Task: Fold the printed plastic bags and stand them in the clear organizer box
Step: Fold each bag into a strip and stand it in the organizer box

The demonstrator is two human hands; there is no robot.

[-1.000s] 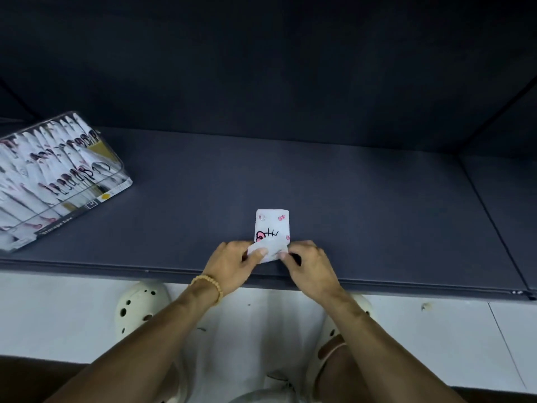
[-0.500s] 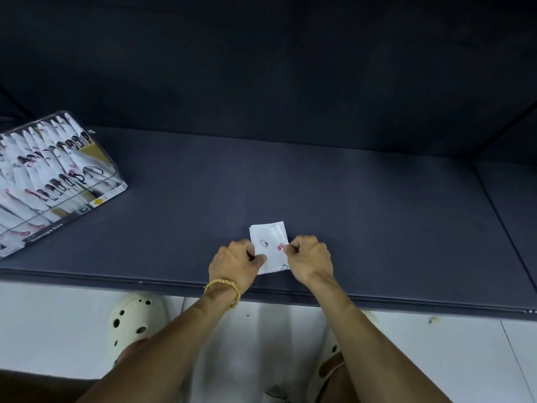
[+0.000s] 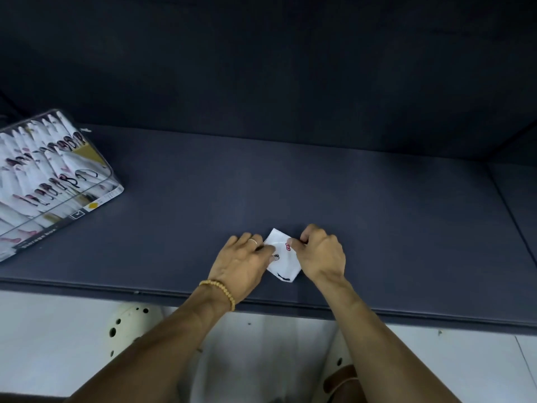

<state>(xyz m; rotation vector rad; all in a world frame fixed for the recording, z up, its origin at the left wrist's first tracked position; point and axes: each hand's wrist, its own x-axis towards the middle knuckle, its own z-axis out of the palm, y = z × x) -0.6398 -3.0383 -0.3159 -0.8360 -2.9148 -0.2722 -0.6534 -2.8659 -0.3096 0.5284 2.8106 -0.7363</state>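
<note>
Since half a second before, the folded bag [image 3: 281, 261] had turned from square-on to a tilted diamond, one corner pointing at the dark shelf's [image 3: 348, 199] front edge. The left hand [image 3: 242, 264] lay over the bag's left side, fingers pressing it flat rather than curled round it; the right hand [image 3: 321, 253] pinched the bag's right edge between thumb and bent fingers. The bag sat close to the front edge — the clear organizer box [image 3: 113, 181], packed with upright folded bags, stood well to the bag's left, with bare shelf between and more open shelf behind and to the bag's right
</note>
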